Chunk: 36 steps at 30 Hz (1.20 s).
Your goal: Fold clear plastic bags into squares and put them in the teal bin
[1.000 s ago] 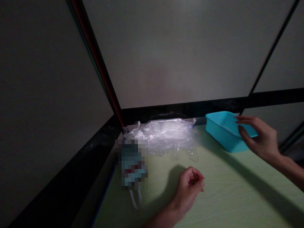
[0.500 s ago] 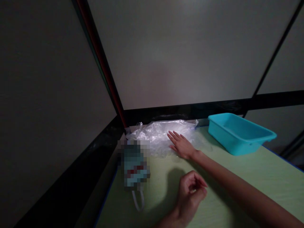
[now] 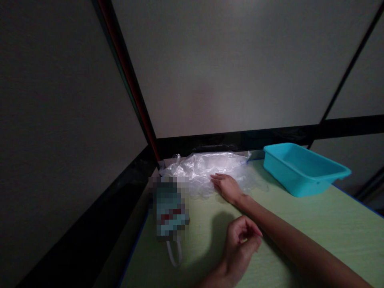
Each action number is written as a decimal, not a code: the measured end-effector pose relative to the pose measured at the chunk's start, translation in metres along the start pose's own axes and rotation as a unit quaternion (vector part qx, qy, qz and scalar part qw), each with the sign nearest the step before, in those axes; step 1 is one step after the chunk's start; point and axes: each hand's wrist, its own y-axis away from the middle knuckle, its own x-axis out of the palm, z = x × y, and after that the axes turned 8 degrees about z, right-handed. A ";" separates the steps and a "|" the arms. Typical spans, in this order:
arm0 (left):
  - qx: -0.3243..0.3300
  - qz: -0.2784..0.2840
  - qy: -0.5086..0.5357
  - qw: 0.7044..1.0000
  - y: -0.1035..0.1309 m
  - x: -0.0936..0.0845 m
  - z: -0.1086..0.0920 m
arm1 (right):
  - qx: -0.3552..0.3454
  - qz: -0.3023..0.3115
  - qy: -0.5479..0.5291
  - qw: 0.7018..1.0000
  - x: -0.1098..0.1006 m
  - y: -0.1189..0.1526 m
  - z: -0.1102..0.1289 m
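Clear, thin plastic (image 3: 220, 160) is being spread in a loose, crumpled heap on the table (image 3: 336, 224), beneath and around the fingers of the right hand (image 3: 229, 190), and is being partly covered by them. Its wrinkled surface is being lit in bright white glints, most strongly just beyond the fingertips, while its duller, see-through edge is being shown to both sides of the hand. A peaked, bunched end is being seen to the left of the hand, and a small raised corner to its far right. Well ahead of the left hand (image 3: 243, 248), the plastic is being left ungripped by that hand. Its layers are being blurred together, so their number cannot be told.
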 end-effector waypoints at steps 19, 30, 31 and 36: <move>0.005 -0.028 -0.003 1.000 -0.004 0.001 -0.001 | 0.041 -0.091 -0.059 0.993 -0.018 0.009 -0.017; 0.009 -0.077 -0.098 0.992 -0.013 -0.008 0.004 | 0.035 -0.111 -0.014 0.993 -0.060 0.065 -0.015; 0.010 -0.086 -0.109 0.990 -0.013 -0.011 0.004 | 0.034 -0.105 -0.009 0.994 -0.060 0.073 -0.014; 0.043 -0.161 -0.164 0.972 -0.008 -0.021 0.003 | 0.005 -0.069 -0.001 0.998 -0.064 0.111 -0.010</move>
